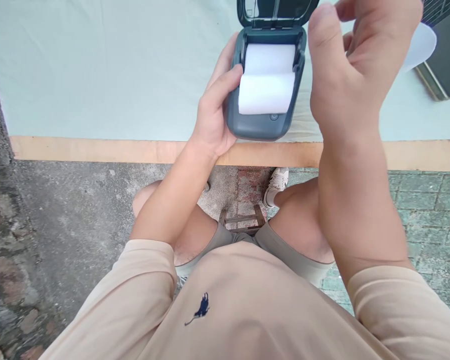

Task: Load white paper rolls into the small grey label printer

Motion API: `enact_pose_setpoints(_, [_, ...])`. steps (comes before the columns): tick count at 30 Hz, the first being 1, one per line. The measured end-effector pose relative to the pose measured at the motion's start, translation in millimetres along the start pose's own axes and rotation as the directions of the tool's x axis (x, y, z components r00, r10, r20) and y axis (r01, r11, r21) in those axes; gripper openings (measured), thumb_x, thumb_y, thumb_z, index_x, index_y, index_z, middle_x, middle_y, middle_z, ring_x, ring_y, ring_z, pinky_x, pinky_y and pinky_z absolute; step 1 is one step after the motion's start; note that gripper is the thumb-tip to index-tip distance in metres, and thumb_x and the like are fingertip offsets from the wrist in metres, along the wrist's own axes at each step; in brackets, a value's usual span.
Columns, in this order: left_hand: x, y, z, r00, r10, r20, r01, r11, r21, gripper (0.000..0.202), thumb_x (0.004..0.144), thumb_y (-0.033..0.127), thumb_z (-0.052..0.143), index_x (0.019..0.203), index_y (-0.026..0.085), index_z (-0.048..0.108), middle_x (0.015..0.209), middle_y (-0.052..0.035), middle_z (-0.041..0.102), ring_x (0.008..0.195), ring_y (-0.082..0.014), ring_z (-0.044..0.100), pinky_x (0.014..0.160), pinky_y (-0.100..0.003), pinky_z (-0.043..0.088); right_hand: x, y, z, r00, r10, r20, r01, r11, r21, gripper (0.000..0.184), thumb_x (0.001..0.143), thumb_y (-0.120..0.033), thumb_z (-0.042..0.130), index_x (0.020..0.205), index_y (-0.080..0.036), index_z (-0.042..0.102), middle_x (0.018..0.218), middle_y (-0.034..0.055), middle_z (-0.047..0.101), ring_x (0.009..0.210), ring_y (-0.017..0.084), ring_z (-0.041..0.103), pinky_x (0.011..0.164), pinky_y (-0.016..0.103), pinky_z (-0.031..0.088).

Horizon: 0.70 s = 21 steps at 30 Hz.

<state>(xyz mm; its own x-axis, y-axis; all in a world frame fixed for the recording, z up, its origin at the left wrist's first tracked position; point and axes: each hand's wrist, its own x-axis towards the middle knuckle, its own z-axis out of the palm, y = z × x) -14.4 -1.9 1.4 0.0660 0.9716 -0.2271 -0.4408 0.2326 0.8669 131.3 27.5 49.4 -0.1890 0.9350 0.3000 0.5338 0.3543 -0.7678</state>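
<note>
A dark blue-grey portable label printer (260, 126) is held at the table's front edge by my left hand (217, 102), whose thumb rests on its left rim. Its lid (273, 22) stands flipped up at the back, cut off by the top of the picture. Inside lies a white paper roll (270, 57), its loose end (266, 95) drawn forward over the front, just above the power button (274, 117). To the right, my right hand (354, 62) is raised beside the lid with its thumb and fingers apart; whether the thumb touches the lid I cannot tell.
A pale cloth (116, 70) covers the table, with a bare wooden edge (97, 150) in front. Right of my right hand are a white rounded piece (422, 46), partly hidden, and a dark flat device (444, 62). Below are my legs and a wooden stool (243, 219).
</note>
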Motion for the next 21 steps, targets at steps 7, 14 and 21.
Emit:
enact_pose_setpoints(7, [-5.7,2.3,12.2,0.987,0.099,0.128,-0.094,0.994,-0.049,0.039,0.080,0.019,0.038,0.117,0.030,0.045,0.112,0.0088,0.055,0.127,-0.0228,0.033,0.091,-0.033,0.046,-3.1,12.7,-18.9,0.992,-0.031,0.119,0.053,0.982,-0.182,0.025,0.079,-0.030,0.040,0.094,-0.015,0.054,0.088,0.0007,0.054,0.087,0.009,0.050,0.082,0.028,0.044])
enact_pose_setpoints(14, [-12.7,11.7,26.2,0.997,-0.064,-0.032,0.035,0.833,-0.552,0.050,0.075,0.004,0.017,0.091,0.013,0.065,0.100,0.0056,0.062,0.121,-0.0162,0.038,0.087,-0.029,0.040,-3.1,16.3,-32.8,0.986,0.085,0.143,-0.067,0.990,-0.128,0.031,0.081,-0.032,0.033,0.101,-0.015,0.050,0.087,0.0026,0.052,0.093,0.012,0.049,0.078,0.027,0.045])
enact_pose_setpoints(21, [-4.7,2.9,12.5,0.991,0.103,0.082,-0.087,0.980,-0.177,0.024,0.075,0.020,0.045,0.092,0.029,0.059,0.104,0.0082,0.060,0.117,-0.0177,0.048,0.093,-0.027,0.046,-5.9,-13.0,-29.4,0.978,0.003,0.207,0.025,0.991,-0.131,0.031,0.064,-0.017,0.044,0.091,-0.017,0.060,0.080,0.0002,0.054,0.074,0.007,0.049,0.064,0.021,0.037])
